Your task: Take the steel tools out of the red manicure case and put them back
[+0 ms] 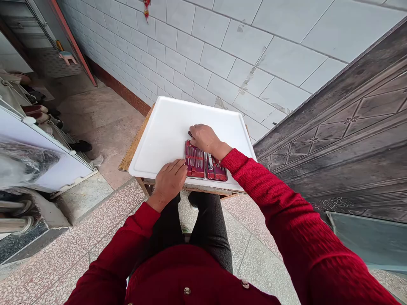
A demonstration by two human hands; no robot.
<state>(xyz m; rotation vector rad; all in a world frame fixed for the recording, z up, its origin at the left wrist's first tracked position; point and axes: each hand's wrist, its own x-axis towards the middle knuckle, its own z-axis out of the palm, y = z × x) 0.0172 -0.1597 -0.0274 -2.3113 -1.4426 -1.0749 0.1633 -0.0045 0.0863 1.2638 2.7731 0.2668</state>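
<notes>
An open manicure set case (194,173) with a red lining lies on a white board (159,140). Slim metal tools sit in a row under straps in its left half. Its right half holds a silver nail clipper (210,162) and other small tools, partly covered by my right wrist. My right hand (203,137) is above the case's far edge, fingers closed on a small dark object (190,133) whose kind I cannot make out. My left hand (171,176) rests flat at the case's left side, fingers stretched out, fingertips at its edge.
The board lies on a wooden table (136,146) against a white tiled wall (178,46). A dark patterned metal door (318,144) stands at the right. Shoes (81,146) and a rack are at the left, with a small stool (67,57) farther back.
</notes>
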